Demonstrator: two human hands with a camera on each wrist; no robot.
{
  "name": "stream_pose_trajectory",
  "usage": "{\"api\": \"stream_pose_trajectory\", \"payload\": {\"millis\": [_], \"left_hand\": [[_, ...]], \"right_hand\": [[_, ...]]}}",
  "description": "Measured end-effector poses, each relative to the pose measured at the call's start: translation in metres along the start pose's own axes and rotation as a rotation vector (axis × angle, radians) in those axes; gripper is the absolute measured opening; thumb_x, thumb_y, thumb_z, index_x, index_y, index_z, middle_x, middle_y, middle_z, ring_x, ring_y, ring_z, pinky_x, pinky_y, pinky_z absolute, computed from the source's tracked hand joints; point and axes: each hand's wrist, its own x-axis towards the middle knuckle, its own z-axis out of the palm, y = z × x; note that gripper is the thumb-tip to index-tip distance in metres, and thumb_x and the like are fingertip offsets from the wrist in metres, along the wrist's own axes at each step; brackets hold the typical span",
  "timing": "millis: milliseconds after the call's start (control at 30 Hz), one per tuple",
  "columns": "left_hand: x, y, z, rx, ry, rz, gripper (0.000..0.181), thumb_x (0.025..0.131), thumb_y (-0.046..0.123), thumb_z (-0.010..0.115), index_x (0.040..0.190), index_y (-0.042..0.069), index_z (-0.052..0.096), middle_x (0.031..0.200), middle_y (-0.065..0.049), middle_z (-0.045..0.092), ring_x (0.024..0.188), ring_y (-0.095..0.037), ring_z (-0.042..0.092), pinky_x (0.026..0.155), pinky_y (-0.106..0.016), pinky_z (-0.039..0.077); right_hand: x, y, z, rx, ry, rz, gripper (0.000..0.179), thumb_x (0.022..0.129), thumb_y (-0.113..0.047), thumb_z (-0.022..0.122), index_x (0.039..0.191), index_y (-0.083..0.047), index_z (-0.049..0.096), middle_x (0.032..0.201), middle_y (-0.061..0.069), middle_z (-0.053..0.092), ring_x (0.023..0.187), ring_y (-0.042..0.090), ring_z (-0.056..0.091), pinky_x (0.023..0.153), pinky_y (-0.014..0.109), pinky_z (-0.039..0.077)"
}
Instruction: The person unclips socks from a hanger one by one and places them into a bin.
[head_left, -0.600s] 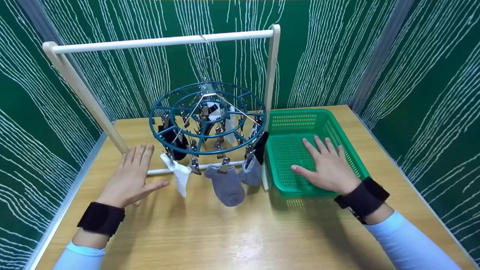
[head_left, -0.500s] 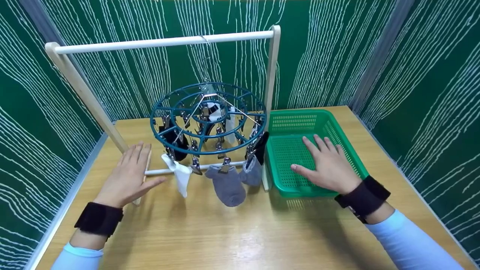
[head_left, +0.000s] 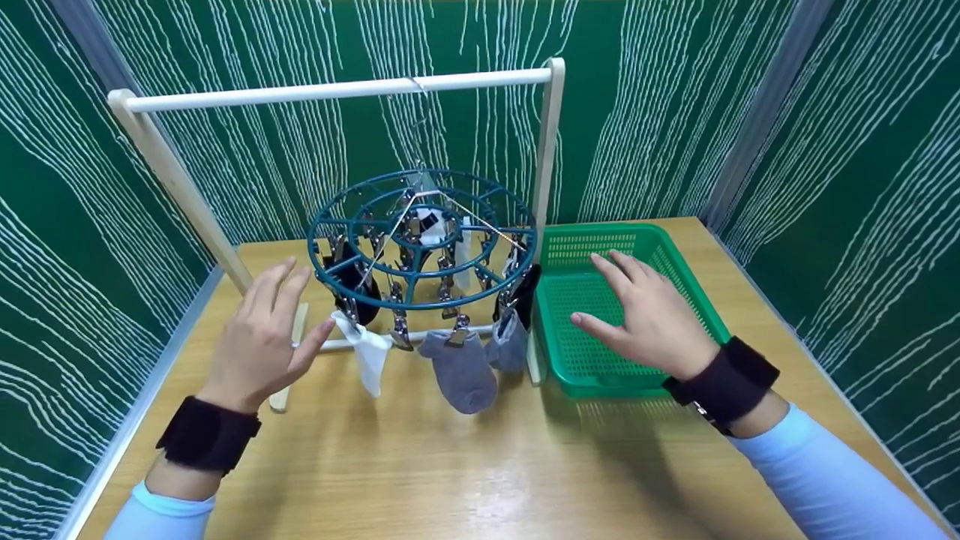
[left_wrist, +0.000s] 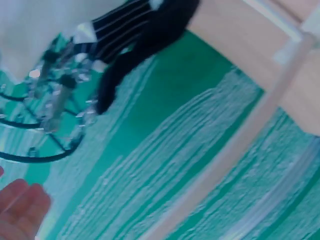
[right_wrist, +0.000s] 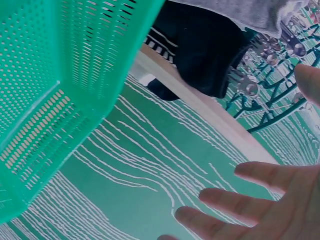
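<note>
Left hand (head_left: 259,341) and right hand (head_left: 656,319): fingers released, grasping nothing; caution, bumping the white sock (head_left: 367,354) could swing the hanger (head_left: 411,289) toward the basket (head_left: 611,386) near the counter's (head_left: 465,465) rear right corner

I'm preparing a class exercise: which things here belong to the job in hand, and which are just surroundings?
Likely part of the job:
left hand, right hand
clipped socks
round clip hanger
rack
green basket

Likely just surroundings:
wooden table
streaked green walls
black wristbands
</note>
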Motion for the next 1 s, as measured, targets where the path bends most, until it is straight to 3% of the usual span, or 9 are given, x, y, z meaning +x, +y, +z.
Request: {"api": "stream_pose_trajectory", "payload": {"millis": [100,233,433,633,767,1000], "left_hand": [[0.012,0.013,-0.002,0.002,0.080,0.087,0.076,0.115,0.056,0.039,0.136,-0.013,0.062,0.137,-0.038,0.064,0.126,-0.053,0.063,0.103,-0.068,0.057],[0.026,0.030,-0.003,-0.008,0.130,0.168,0.066,0.116,0.048,0.044,0.132,-0.012,0.066,0.133,-0.035,0.068,0.123,-0.050,0.067,0.100,-0.064,0.060],[0.044,0.050,-0.002,-0.034,0.111,0.239,0.052,0.113,0.037,0.058,0.130,-0.010,0.070,0.134,-0.031,0.070,0.125,-0.045,0.069,0.102,-0.058,0.062],[0.059,0.068,0.005,-0.062,0.090,0.318,0.038,0.101,0.024,0.078,0.125,-0.006,0.075,0.126,-0.025,0.076,0.117,-0.038,0.075,0.101,-0.050,0.064],[0.064,0.077,0.011,-0.059,0.072,0.379,0.037,0.094,0.020,0.086,0.122,-0.003,0.078,0.120,-0.021,0.079,0.110,-0.035,0.078,0.098,-0.046,0.065],[0.065,0.082,0.019,-0.062,0.039,0.438,0.034,0.090,0.015,0.089,0.119,0.000,0.080,0.117,-0.017,0.081,0.113,-0.034,0.078,0.100,-0.045,0.065]], "right_hand": [[0.004,-0.005,0.000,0.050,0.045,-0.059,0.081,0.102,-0.044,0.077,0.165,-0.005,0.045,0.167,0.030,0.044,0.152,0.053,0.045,0.123,0.072,0.037],[0.011,-0.013,0.001,0.097,0.089,-0.132,0.073,0.102,-0.033,0.079,0.161,-0.005,0.050,0.164,0.027,0.050,0.149,0.049,0.050,0.121,0.068,0.043],[0.028,-0.024,0.000,0.079,0.161,-0.291,0.061,0.100,-0.020,0.081,0.153,0.001,0.058,0.156,0.026,0.059,0.142,0.045,0.058,0.117,0.061,0.051],[0.047,-0.032,0.000,0.044,0.228,-0.461,0.047,0.099,-0.008,0.080,0.142,0.004,0.066,0.145,0.027,0.066,0.136,0.045,0.064,0.112,0.058,0.055],[0.057,-0.038,0.000,0.034,0.214,-0.471,0.045,0.099,-0.007,0.080,0.140,0.003,0.068,0.144,0.026,0.068,0.135,0.044,0.065,0.113,0.058,0.055],[0.068,-0.041,0.005,0.014,0.191,-0.446,0.044,0.099,-0.010,0.080,0.140,0.002,0.069,0.144,0.024,0.068,0.137,0.043,0.064,0.116,0.057,0.054]]}}
